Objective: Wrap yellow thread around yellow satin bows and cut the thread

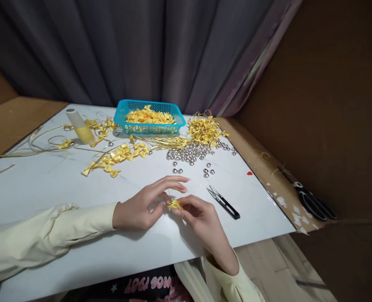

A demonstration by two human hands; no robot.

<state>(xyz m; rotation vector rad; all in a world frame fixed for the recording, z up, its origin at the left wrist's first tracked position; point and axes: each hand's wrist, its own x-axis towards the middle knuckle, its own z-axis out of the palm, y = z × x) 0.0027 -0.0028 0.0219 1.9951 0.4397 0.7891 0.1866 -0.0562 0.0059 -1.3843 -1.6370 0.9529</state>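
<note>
A small yellow ribbon bow [174, 204] with gold cord about it is pinched between the thumb and fingers of my right hand [201, 216]. Close against its left side is my left hand [145, 205], thumb and forefinger drawn together while the other fingers stretch out above. What those left fingertips grip is too small to make out; a thin strand rises near them. Black thread snips [224, 202] lie right of my hands, blades apart. Beyond my hands are loose yellow bows [120, 155] and a heap of silver beads [190, 154].
A blue basket [118, 121] of yellow bows stands at the back. Left of it is a bottle of yellow liquid [84, 134]. Gold cords [170, 143] and a pile of corded bows [205, 129] lie nearby. Black-handled scissors [311, 203] rest on cardboard at the right.
</note>
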